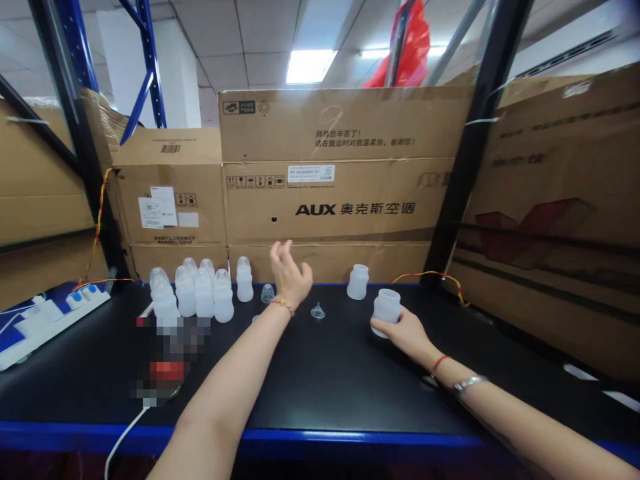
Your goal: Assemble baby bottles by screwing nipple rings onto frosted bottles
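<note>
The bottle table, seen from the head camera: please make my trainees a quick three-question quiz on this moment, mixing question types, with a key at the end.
1. Short answer: What does the right hand hold?

2. True or false: The bottles with clear caps stand to the left of the left hand.

3. Multiple choice: Which of these lies on the black tabletop between the two hands?
A) the power strip
B) the small clear teat
C) the red bag

Key:
1. A white, uncapped bottle
2. True
3. B
</note>
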`<control>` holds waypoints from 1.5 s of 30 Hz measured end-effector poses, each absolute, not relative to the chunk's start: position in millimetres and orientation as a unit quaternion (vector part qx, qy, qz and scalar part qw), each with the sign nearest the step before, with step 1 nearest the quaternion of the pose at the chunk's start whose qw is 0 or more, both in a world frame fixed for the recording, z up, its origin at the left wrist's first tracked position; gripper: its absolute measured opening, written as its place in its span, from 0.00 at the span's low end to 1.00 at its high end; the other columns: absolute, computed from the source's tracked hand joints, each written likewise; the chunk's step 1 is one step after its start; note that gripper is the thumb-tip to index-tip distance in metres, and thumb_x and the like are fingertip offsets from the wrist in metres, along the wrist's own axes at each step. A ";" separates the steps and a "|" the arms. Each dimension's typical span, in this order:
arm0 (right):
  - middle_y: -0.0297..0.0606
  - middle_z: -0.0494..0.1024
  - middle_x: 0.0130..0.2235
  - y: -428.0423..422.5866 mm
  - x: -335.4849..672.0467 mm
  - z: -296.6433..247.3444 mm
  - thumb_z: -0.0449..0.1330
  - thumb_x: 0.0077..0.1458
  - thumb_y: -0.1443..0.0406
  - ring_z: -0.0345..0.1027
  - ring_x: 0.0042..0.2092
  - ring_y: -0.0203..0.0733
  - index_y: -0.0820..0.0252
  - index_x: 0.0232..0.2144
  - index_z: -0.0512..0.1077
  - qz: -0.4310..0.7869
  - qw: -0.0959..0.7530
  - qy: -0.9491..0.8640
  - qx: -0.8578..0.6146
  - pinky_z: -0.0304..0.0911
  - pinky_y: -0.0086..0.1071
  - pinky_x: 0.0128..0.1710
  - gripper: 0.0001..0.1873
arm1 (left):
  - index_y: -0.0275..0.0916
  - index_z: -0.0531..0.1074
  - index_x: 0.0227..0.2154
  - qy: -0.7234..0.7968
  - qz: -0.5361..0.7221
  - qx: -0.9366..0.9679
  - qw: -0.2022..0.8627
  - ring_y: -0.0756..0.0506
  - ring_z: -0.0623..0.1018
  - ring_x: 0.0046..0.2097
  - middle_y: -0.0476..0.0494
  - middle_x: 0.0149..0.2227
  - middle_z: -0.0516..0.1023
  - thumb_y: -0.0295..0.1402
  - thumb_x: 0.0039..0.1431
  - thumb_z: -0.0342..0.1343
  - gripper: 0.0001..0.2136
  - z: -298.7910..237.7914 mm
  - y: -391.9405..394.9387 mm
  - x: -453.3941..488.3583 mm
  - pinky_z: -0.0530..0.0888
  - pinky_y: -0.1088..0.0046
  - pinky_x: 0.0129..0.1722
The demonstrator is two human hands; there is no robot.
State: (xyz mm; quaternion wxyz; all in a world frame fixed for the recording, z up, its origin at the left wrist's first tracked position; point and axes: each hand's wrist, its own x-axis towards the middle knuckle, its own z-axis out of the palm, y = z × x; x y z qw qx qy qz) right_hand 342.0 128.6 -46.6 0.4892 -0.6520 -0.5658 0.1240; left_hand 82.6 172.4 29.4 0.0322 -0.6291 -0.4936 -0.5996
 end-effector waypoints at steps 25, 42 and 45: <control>0.36 0.79 0.30 93.6 312.2 -39.1 0.63 0.33 0.63 0.70 0.32 0.43 0.61 0.31 0.72 0.273 0.509 -0.593 -0.561 0.66 0.35 0.35 0.17 | 0.31 0.57 0.59 -0.524 -0.432 -0.664 -0.312 0.37 0.68 0.61 0.23 0.59 0.66 0.26 0.51 0.60 0.32 -18.8 196.1 222.3 0.65 0.64 0.58; 0.42 0.81 0.40 95.3 312.6 -44.4 0.67 0.35 0.57 0.74 0.42 0.52 0.60 0.39 0.73 0.213 0.444 -0.621 -0.610 0.67 0.39 0.42 0.25 | 0.25 0.54 0.61 -0.511 -0.370 -0.724 -0.280 0.33 0.65 0.62 0.20 0.59 0.65 0.32 0.48 0.61 0.38 -14.1 97.2 133.7 0.63 0.63 0.59; 0.42 0.80 0.41 92.6 311.1 -42.7 0.67 0.35 0.57 0.74 0.43 0.53 0.59 0.41 0.73 0.187 0.427 -0.625 -0.626 0.67 0.40 0.44 0.27 | 0.28 0.55 0.61 -0.522 -0.375 -0.714 -0.278 0.34 0.64 0.63 0.23 0.60 0.64 0.33 0.46 0.62 0.39 -10.3 94.2 118.7 0.63 0.63 0.60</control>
